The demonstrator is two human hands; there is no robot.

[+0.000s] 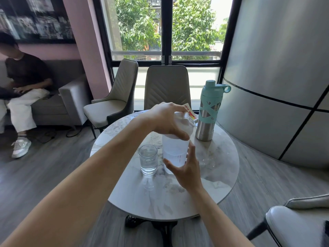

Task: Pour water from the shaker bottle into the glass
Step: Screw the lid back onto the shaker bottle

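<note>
A translucent white shaker bottle (175,148) stands upright on the round marble table (219,177), about half full of water. My left hand (166,120) covers its white lid from above, fingers curled around the rim. My right hand (187,170) wraps the lower body of the bottle from the near right side. A clear glass (148,159) stands just left of the bottle, close to it, holding water to well above half.
A steel bottle with a teal sleeve and cap (209,111) stands at the table's back right, a red and white packet (191,113) behind the shaker. Two chairs (166,86) face the table's far side. A person (23,82) sits on a sofa at left. A curved wall rises at right.
</note>
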